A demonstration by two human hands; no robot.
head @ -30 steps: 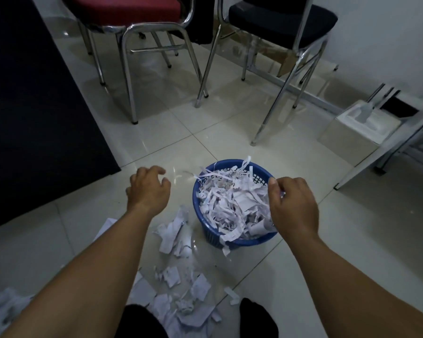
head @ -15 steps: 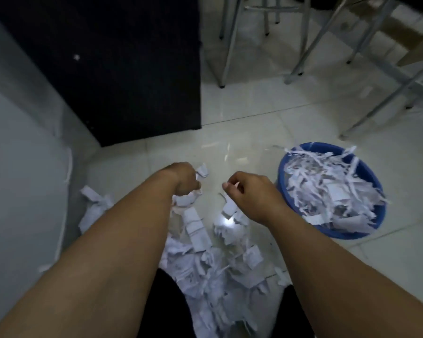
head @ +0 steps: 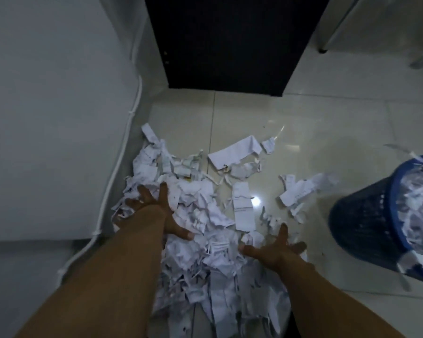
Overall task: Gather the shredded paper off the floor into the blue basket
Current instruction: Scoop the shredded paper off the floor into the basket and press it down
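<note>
A large heap of white shredded paper [head: 200,215] lies on the pale tiled floor in front of me, reaching from the wall on the left toward the middle. My left hand [head: 154,211] is spread flat, fingers apart, on the left part of the heap. My right hand [head: 276,250] is also spread, palm down, at the heap's right edge. Neither hand holds anything. The blue mesh basket [head: 366,220] stands at the right edge of the view, heaped with paper strips, about a hand's length right of my right hand.
A white wall with a thin white cable [head: 117,167] along its foot bounds the left side. A dark panel [head: 230,42] stands at the back. Metal chair legs [head: 327,42] show at the top right. Loose paper scraps [head: 300,191] lie between heap and basket.
The view swung left from the basket to the heap by the wall. Both hands went from loosely closed over the basket to spread flat on the paper.
</note>
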